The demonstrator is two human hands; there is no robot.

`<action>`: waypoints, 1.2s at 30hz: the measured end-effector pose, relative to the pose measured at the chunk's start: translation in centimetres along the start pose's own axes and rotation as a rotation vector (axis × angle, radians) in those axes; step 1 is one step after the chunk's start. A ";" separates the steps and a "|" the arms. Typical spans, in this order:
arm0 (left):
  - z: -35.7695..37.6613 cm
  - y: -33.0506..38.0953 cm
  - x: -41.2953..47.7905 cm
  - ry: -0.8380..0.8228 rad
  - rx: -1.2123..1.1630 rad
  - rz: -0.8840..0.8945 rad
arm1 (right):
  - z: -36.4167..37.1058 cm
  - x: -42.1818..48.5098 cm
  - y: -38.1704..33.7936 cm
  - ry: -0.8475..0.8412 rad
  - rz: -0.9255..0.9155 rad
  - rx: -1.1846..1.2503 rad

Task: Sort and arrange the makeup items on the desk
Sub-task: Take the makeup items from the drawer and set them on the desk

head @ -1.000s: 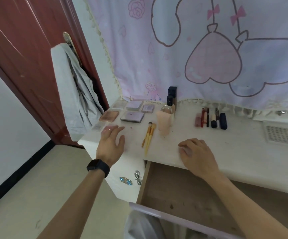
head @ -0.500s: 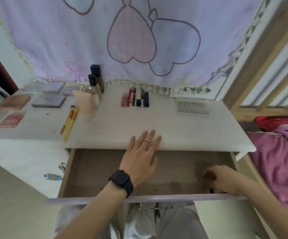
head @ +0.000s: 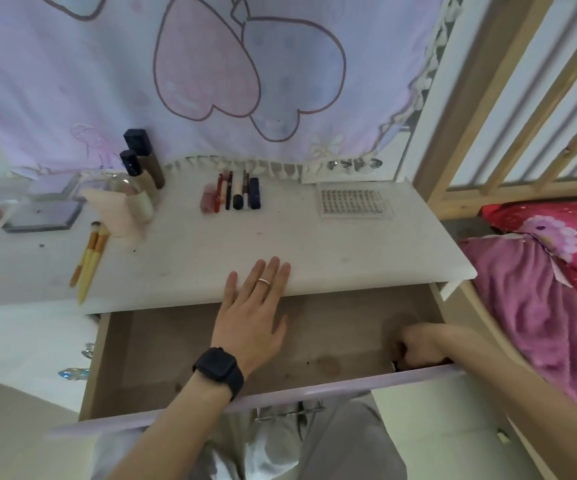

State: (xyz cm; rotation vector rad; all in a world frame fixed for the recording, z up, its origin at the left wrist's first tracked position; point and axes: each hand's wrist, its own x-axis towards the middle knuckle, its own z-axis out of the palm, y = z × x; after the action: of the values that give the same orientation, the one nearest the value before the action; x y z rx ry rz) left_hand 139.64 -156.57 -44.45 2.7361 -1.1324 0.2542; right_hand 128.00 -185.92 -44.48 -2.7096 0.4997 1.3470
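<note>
The left hand lay flat, fingers straight, on the front edge of the white desk at centre frame, above the open brown wooden drawer. At lower right the right hand was curled inside the drawer; whether it held anything I could not tell. A row of lipsticks and pencils lay upper centre, two yellow-handled brushes at left.

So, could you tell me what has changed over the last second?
The left hand moved right along the desk to lie flat on its front edge; the right hand dropped into the right corner of the drawer, fingers curled. The makeup stayed put.
</note>
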 end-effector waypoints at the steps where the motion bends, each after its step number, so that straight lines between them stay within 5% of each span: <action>1: -0.1 -0.3 0.0 -0.010 -0.002 0.012 | -0.1 -0.3 -0.1 0.004 -0.013 0.005; 12: -1.9 -7.0 -0.8 -0.010 0.056 -0.162 | -9.4 -6.7 -8.3 0.529 -0.692 0.908; 20: -1.6 -6.9 -0.4 0.028 0.014 -0.186 | -20.5 3.1 -16.7 0.935 -0.404 1.032; 27: -1.6 -6.9 -0.4 0.042 -0.003 -0.168 | -23.4 7.2 -18.2 1.005 -0.230 0.819; 36: -1.2 -6.9 -0.7 0.060 -0.001 -0.170 | -22.8 8.6 -18.4 1.075 -0.268 0.732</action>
State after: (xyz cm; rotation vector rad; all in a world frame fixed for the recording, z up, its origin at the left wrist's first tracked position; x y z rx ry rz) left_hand 143.98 -151.03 -44.03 2.7830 -0.8778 0.3096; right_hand 156.09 -175.44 -38.71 -2.4435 0.4941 -0.4097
